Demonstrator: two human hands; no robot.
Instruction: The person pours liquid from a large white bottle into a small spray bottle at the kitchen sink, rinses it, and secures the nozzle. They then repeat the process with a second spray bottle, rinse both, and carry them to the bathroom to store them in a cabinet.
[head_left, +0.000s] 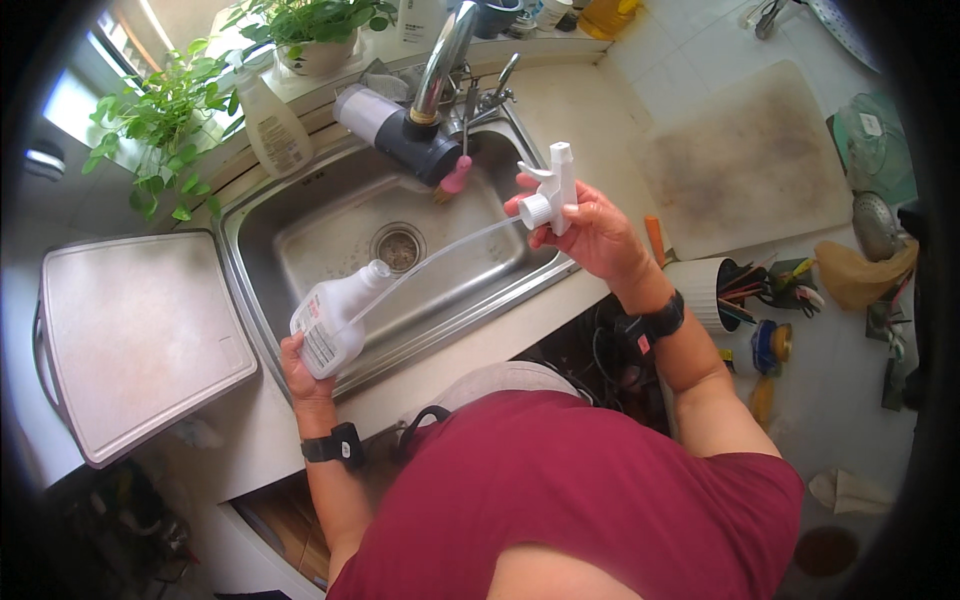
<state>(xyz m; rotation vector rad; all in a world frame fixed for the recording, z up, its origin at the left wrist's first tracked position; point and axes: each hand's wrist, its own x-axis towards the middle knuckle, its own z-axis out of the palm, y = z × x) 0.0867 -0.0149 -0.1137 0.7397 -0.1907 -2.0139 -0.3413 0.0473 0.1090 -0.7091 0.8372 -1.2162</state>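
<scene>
My left hand (307, 371) grips a white plastic spray bottle (337, 319) near its base, over the front left edge of a stainless steel sink (337, 210). The bottle bears printed writing, and its neck has no cap on it. My right hand (592, 232) holds a white trigger spray head (555, 191) above the sink's right side. From the spray head's ribbed collar a long clear dip tube (442, 255) curves down to the left, its lower end passing over the bottle's side, apparently outside the neck.
A chrome faucet (444, 64) with a black and clear filter (405, 139) overhangs the sink. Left lies a cutting board (142, 341); another board (750, 161) stands right. Behind are a white bottle (274, 127) and potted plants (319, 52). A ribbed white utensil holder (694, 294) is near my right forearm.
</scene>
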